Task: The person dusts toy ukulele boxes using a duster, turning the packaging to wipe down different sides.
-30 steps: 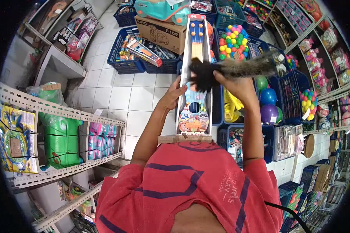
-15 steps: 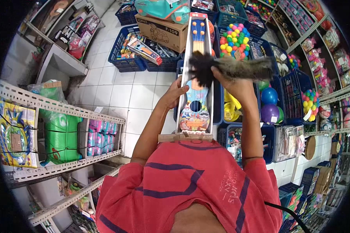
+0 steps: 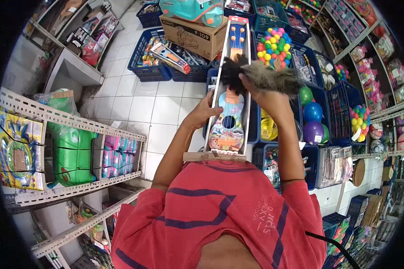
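Note:
A boxed toy guitar (image 3: 229, 120) with a colourful cartoon body stands out in front of my chest, its lower end against my shirt. My left hand (image 3: 203, 112) grips the left edge of the box, thumb over the front. In my right hand (image 3: 265, 96) is a feather duster (image 3: 276, 79), its dark feathers lying across the guitar's neck and its brownish feathers reaching right. Those feathers hide part of the neck and some of my right fingers.
Blue crates (image 3: 149, 74) of toys stand on the tiled floor ahead, one beside a cardboard box (image 3: 191, 38). Bagged coloured balls (image 3: 274, 47) and larger balls (image 3: 312, 112) are on the right. Metal shelving (image 3: 72, 115) runs close on my left, with more shelves (image 3: 368, 49) at right.
The upper end of the guitar box has tilted slightly right. The duster has shifted a little left and down along the neck, its brown end swinging lower. My left hand keeps its grip.

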`<state>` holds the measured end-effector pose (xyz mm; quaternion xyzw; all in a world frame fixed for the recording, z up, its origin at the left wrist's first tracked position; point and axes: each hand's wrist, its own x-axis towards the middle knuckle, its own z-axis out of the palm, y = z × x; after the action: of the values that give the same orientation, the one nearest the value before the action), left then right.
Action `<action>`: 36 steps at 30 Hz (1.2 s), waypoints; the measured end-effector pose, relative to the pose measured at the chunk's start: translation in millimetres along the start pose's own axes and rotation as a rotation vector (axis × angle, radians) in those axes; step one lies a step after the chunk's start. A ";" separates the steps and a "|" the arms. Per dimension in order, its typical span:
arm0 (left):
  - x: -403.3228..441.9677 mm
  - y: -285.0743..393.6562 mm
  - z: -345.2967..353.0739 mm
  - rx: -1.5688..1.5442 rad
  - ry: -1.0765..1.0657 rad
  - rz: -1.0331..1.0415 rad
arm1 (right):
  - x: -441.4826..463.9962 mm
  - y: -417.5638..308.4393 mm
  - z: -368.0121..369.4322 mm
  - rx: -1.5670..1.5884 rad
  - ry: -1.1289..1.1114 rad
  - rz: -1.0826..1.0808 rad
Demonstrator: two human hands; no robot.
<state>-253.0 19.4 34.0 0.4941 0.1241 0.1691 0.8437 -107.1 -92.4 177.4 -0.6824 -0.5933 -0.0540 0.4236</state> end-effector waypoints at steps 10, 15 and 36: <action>-13.4 -0.8 -13.4 0.053 -0.016 -0.032 | -29.3 -13.0 12.2 -0.007 -0.379 -0.095; -11.9 -10.5 -13.4 0.139 -0.004 -0.013 | -11.2 -12.1 17.7 -0.046 -0.071 -0.019; -16.9 -21.2 -8.0 0.034 -0.027 0.024 | -42.6 -7.7 24.6 0.169 -0.443 0.136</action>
<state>-268.0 9.2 12.3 0.5120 0.1093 0.1704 0.8348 -136.5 -109.6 141.2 -0.6780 -0.6269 0.1756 0.3413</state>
